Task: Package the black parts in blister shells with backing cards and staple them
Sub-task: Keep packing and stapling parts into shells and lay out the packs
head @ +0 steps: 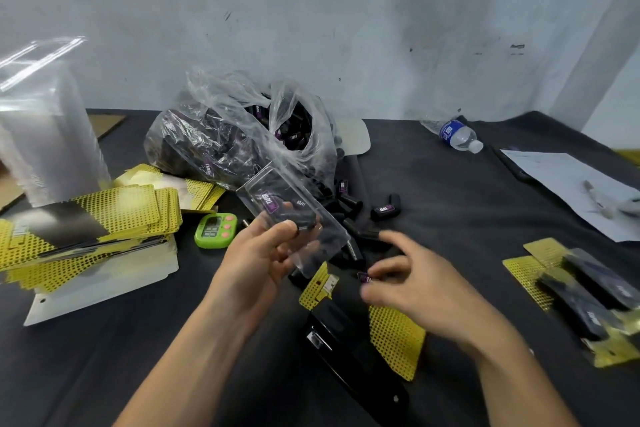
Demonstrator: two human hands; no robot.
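Leave the stapler [353, 367] and backing card [398, 336] at lower centre until the shell is filled. Centre right, the right hand [426, 291] pinches a black part [365, 277]; seat it label outward. At centre, the left hand [256, 260] clamps the part-loaded blister shell [294, 218]; hold it steady.

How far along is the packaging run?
Done: a few finished-looking packs lie at right. In hand: the left hand holds a clear shell with a black part inside; the right hand seems to pinch a loose part. Left: backing card and stapler wait underneath; the bag and card stack are far from used up.
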